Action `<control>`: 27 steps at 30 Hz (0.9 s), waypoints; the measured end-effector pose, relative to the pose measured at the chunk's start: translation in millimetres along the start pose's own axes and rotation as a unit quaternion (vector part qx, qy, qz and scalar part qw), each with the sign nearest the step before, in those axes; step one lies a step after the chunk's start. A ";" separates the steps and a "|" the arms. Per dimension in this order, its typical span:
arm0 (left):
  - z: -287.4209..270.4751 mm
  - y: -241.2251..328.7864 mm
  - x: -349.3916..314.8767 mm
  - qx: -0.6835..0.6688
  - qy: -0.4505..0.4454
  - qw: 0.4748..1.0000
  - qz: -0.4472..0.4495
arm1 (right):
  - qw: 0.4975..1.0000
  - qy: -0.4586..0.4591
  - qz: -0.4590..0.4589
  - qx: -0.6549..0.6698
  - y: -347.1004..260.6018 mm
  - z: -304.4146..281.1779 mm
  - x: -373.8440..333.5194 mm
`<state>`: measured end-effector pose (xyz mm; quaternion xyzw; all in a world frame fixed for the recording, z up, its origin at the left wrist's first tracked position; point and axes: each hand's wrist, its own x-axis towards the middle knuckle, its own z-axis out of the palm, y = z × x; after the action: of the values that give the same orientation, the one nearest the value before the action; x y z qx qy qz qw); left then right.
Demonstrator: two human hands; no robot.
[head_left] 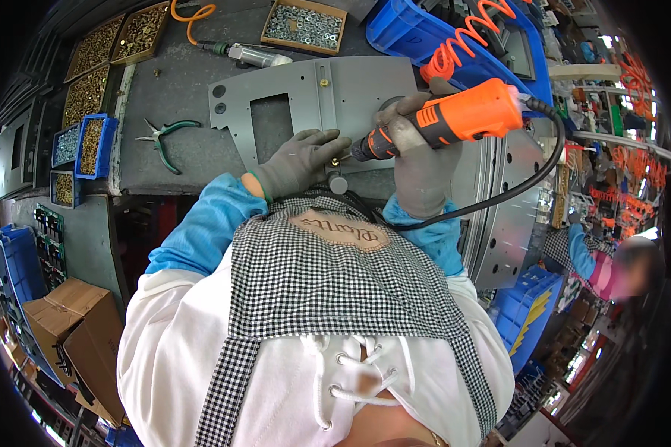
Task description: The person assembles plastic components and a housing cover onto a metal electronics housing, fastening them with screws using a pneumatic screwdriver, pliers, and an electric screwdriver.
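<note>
My right hand [425, 160], in a grey glove, is wrapped round an orange and black electric screwdriver [466, 113]. The tool lies nearly level, its black nose pointing left toward a small brass-coloured screw [335, 162]. My left hand [298, 160], also gloved, rests on the near edge of a grey metal panel [306, 86]. Its fingers are drawn together beside the screw and the screwdriver's tip; what they pinch is hidden. The flat panel has a rectangular cut-out and several holes. Just below the tip is a round grey knob-like part [338, 184].
Green-handled pliers [164, 141] lie left of the panel. Blue bins [97, 147] and trays [140, 33] of brass fasteners stand farther left. An air tool [257, 56] and a washer box [303, 27] are behind. The black cable [529, 179] loops at right. Another person [593, 257] works at far right.
</note>
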<state>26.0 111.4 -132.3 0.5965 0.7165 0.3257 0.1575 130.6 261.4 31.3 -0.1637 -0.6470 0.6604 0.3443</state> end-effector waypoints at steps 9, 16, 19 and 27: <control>5.0 5.9 -0.4 -0.032 0.008 0.999 0.020 | 1.000 -0.021 0.002 0.000 -3.1 -2.0 -19.2; 10.6 0.5 2.7 -0.146 0.032 0.988 -0.023 | 0.980 -0.192 -0.039 -0.031 3.7 5.6 -29.7; 15.7 0.6 3.1 -0.108 0.057 0.992 -0.022 | 0.948 -0.234 -0.089 -0.196 0.4 7.3 -35.0; 11.8 3.3 -2.1 -0.096 0.097 0.990 0.028 | 0.981 -0.186 -0.053 -0.002 8.9 18.1 -35.2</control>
<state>36.3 112.9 -139.2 0.5642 0.6769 0.4533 0.1343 141.4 225.2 16.6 -0.0040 -0.7088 0.6587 0.2524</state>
